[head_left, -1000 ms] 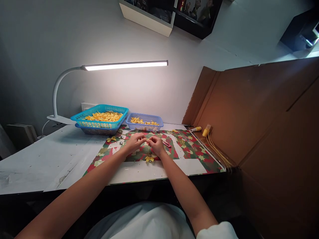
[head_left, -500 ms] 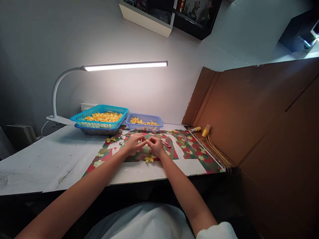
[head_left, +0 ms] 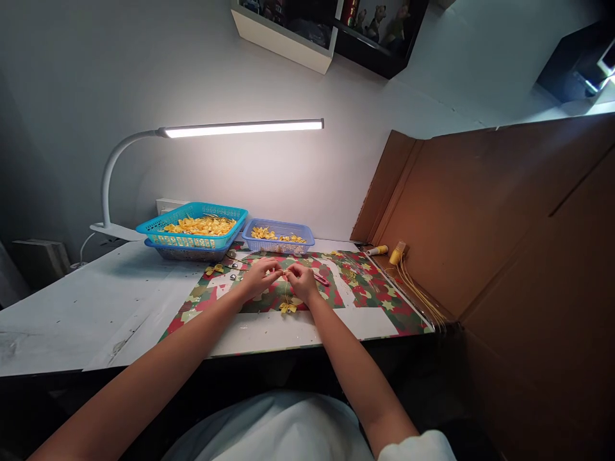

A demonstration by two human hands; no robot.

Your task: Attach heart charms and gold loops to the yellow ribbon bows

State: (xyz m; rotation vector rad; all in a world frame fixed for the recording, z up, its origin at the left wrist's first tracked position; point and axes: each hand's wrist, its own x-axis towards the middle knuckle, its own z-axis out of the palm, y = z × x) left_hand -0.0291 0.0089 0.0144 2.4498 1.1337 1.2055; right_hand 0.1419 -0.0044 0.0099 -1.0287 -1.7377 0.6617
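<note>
My left hand (head_left: 262, 278) and my right hand (head_left: 302, 282) meet fingertip to fingertip above the patterned sheet. Both pinch a thin gold cord (head_left: 287, 291), which hangs down between them. At its lower end is a yellow ribbon bow (head_left: 287, 308), close to the white strip of the table. What exactly lies between the fingertips is too small to make out. A pink-handled tool (head_left: 321, 279) rests just right of my right hand, partly covered. Left of my left hand lie another yellow bow (head_left: 214, 269) and small silver bells (head_left: 234, 277).
A turquoise basket (head_left: 192, 240) heaped with yellow bows stands on a blue one at the back left. Beside it is a lilac basket (head_left: 278, 245) with more. Cardboard (head_left: 480, 218) walls the right side, near thread spools (head_left: 396, 253) and cords. A lamp (head_left: 245, 128) reaches overhead.
Almost nothing differs. My hands stay together at the cord, with only a slight shift of the fingers, and the bow still hangs below them.
</note>
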